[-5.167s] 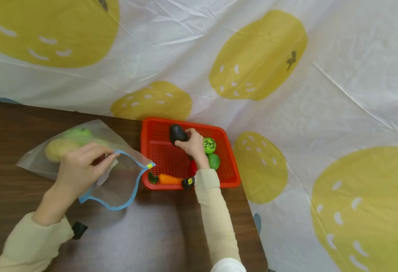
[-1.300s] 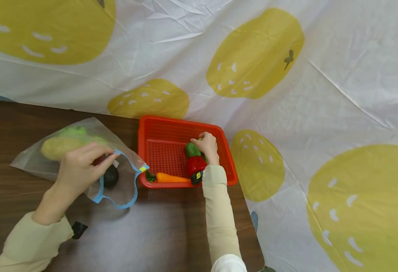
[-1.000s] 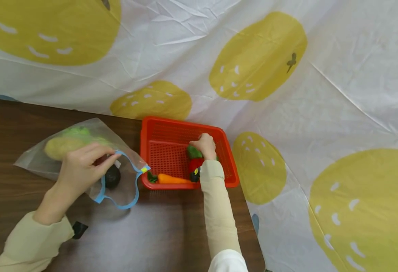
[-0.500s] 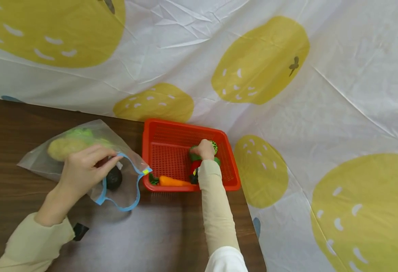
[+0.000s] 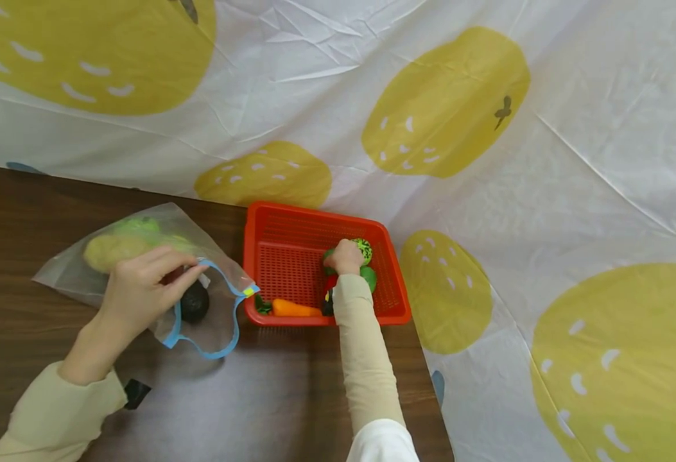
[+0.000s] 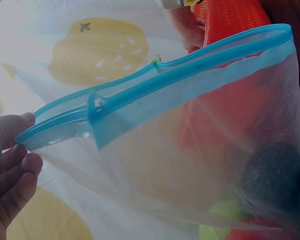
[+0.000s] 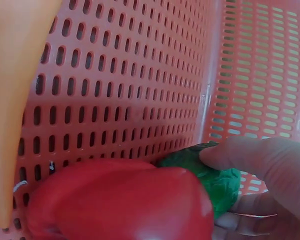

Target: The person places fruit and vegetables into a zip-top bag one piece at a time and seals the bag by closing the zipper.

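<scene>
Zip bag [image 6: 145,165], L-ctr of head view: L hand [image 5: 147,279] pinches blue rim [image 5: 236,327], prob. so mouth gapes; dark avocado [image 5: 195,303] just inside. Farther, ctr-R: R hand [image 5: 346,256] in red basket [image 5: 288,263], thumb + fingers round green veg [image 7: 220,186] for secure grip, red pepper [image 7: 120,205] beside.

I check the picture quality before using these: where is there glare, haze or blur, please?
Head view: a pale sheen on the brown table; left wrist view: the fruit-print cloth washed out at upper left, the avocado hazy through the zip bag; right wrist view: the carrot soft at the left edge.
</scene>
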Demonstrator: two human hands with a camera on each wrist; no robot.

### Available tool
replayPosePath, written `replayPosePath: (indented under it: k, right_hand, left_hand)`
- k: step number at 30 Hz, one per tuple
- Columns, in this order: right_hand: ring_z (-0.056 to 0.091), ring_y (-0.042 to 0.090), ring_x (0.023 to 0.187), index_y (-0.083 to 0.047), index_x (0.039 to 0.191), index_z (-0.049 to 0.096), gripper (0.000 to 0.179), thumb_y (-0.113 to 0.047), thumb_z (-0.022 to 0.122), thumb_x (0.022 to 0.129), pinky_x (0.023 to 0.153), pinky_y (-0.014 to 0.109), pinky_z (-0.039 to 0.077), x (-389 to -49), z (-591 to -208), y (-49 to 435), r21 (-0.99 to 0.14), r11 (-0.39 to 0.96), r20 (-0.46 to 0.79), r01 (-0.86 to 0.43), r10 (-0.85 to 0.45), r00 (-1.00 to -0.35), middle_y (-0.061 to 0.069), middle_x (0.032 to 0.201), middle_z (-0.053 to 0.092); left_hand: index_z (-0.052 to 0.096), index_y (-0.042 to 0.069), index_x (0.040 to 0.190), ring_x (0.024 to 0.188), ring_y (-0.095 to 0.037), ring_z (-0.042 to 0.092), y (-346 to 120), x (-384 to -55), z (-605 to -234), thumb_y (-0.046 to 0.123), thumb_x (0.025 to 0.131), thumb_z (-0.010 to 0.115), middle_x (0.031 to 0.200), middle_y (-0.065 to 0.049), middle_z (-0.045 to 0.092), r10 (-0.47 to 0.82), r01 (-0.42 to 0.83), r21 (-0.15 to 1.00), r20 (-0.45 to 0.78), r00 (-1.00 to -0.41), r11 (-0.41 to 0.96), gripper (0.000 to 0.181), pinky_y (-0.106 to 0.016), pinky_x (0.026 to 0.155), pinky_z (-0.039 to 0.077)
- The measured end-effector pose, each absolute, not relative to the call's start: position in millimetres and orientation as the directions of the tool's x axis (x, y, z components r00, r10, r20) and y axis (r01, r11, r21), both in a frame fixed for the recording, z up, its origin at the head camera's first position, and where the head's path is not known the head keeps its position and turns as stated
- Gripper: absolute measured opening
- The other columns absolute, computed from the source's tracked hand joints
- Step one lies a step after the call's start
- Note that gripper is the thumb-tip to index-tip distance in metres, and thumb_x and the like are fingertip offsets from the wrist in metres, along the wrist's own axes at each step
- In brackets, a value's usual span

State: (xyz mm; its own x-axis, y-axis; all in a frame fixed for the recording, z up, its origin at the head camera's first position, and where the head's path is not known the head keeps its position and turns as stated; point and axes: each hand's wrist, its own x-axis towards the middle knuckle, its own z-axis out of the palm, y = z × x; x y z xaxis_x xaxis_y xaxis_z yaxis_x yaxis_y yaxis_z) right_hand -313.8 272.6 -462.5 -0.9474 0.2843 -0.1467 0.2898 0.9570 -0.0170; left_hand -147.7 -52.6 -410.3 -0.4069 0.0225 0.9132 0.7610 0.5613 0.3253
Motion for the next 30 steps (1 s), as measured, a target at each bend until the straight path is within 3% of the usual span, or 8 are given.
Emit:
replayPosePath:
  k: [11,17,30]
  right_hand:
    - [0.061,0.029,0.085,-0.002,0.097,0.064,0.048,-0.041,0.078,0.072,0.072,0.042,0.052,-303.9,-452.4,278.2,-0.072,0.964,-0.05,0.255,0.252,-0.966,0.014,0.099,0.062]
    - [0.061,0.03,0.081,-0.002,0.101,0.062,0.05,-0.041,0.077,0.073,0.07,0.043,0.052,-302.0,-440.5,279.1,-0.153,0.963,0.043,0.222,0.231,-0.972,0.014,0.099,0.059]
    - [0.058,0.028,0.084,-0.003,0.11,0.057,0.05,-0.037,0.075,0.077,0.073,0.041,0.051,-270.1,-397.5,253.1,-0.307,0.94,0.095,0.148,0.185,-0.978,0.012,0.104,0.054]
  left_hand:
    - [0.069,0.002,0.069,0.049,-0.009,0.046,-51.4,-146.9,-412.7,0.04,0.095,0.052,0.064,-0.005,0.063,0.034,0.76,0.319,0.912,-0.408,0.567,0.049,-0.021,0.045,0.037]
    - [0.069,0.003,0.069,0.049,-0.009,0.046,-50.7,-147.5,-413.2,0.039,0.095,0.052,0.064,-0.005,0.063,0.037,0.764,0.317,0.913,-0.406,0.562,0.048,-0.021,0.045,0.037]
    - [0.068,0.003,0.069,0.049,-0.01,0.046,-48.1,-147.8,-411.6,0.041,0.095,0.052,0.063,-0.005,0.062,0.017,0.757,0.326,0.914,-0.406,0.566,0.049,-0.024,0.045,0.037]
